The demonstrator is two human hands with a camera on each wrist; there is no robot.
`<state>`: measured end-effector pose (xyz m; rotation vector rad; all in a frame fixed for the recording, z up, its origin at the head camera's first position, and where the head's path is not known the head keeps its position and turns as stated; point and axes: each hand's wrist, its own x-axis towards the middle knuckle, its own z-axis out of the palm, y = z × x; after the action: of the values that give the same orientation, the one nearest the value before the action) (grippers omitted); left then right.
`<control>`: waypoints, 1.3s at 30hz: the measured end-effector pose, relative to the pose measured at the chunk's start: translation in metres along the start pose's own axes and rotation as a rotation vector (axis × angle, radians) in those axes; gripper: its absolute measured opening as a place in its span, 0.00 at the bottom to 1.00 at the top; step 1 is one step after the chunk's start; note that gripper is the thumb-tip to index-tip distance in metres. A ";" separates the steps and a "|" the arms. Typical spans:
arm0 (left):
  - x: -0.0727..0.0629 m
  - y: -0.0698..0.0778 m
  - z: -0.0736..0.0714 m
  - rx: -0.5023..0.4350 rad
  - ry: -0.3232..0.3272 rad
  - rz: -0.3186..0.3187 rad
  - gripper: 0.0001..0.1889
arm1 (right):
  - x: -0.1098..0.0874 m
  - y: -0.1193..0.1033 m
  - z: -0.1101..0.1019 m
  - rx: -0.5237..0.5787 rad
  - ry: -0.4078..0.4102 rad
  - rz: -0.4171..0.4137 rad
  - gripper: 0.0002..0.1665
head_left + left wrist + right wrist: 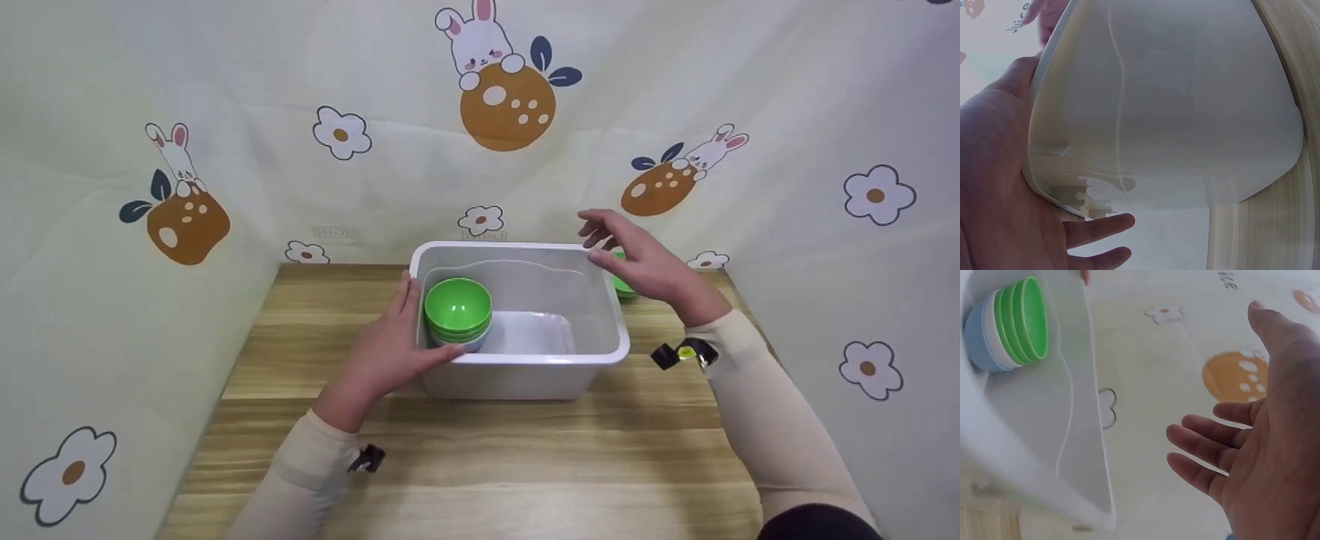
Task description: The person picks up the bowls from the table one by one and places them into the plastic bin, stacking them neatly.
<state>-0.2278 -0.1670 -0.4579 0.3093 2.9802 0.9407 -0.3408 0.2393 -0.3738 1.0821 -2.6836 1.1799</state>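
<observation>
A white plastic bin (517, 379) stands on the table. In its left end is a stack of bowls (459, 304); the right wrist view shows green bowls (1032, 318), a white one (1002, 332) and blue (981, 334) at the bottom. My left hand (382, 345) rests against the bin's front left corner, thumb at the front rim, straight fingers along the left side. In the left wrist view, the left hand (1005, 169) touches the outer wall. Fingers spread and holding nothing, my right hand (637, 259) hovers by the bin's back right corner.
A green object (622, 288) shows partly behind the bin's right side, under my right hand. The wooden table (480, 465) is enclosed at the back and sides by a patterned cloth (390, 187) with rabbits, oranges and flowers.
</observation>
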 end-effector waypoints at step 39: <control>0.000 -0.001 0.001 0.007 0.016 0.021 0.77 | -0.053 0.150 0.039 -0.142 0.467 0.438 0.44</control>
<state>-0.2277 -0.1673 -0.4589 0.3357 3.0011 0.9400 -0.3808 0.3156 -0.5127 0.1603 -2.6228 1.0899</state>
